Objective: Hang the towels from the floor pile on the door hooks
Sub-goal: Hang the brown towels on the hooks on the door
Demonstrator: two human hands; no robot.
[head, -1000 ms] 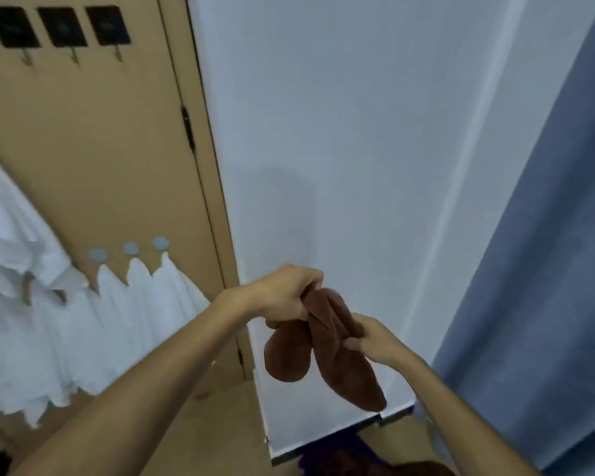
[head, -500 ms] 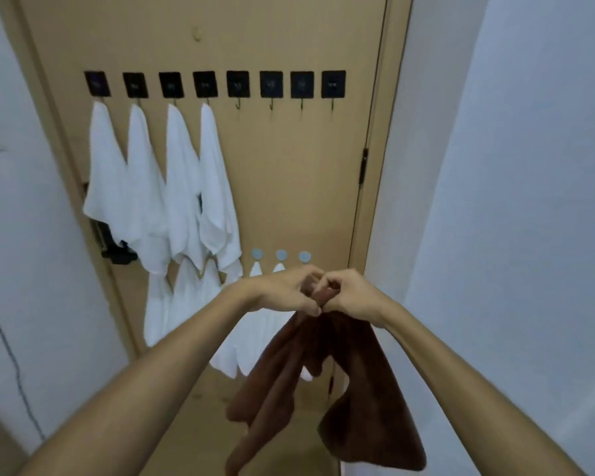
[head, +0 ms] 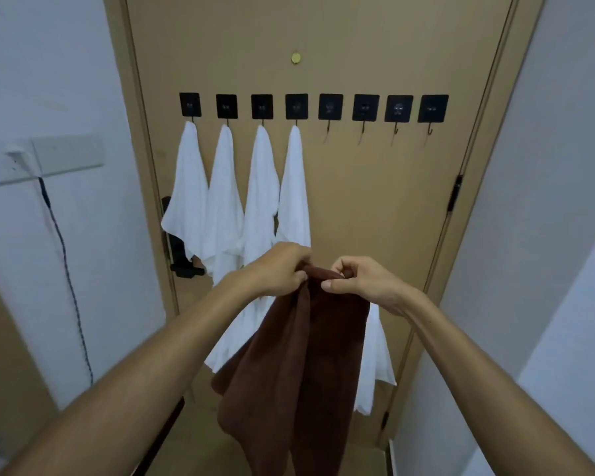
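A brown towel [head: 299, 365] hangs down in front of me, held at its top edge by both hands. My left hand [head: 279, 269] grips the top on the left, and my right hand [head: 354, 278] pinches it on the right. Ahead is a tan door [head: 375, 207] with a row of black square hooks [head: 313, 107]. The left hooks carry several white towels [head: 241, 194]. The hooks on the right [head: 380, 109] are bare. More white towels [head: 375, 359] hang lower on the door, partly hidden behind the brown one.
A black door handle [head: 177, 255] sticks out at the door's left edge. White walls close in on both sides. On the left wall a white socket plate [head: 49, 163] has a dark cable [head: 66, 269] running down. A black hinge [head: 455, 194] sits on the door's right edge.
My view has swung from the white wall to face the door squarely. The brown towel went from bunched up to hanging open, and my hands moved apart along its top edge.
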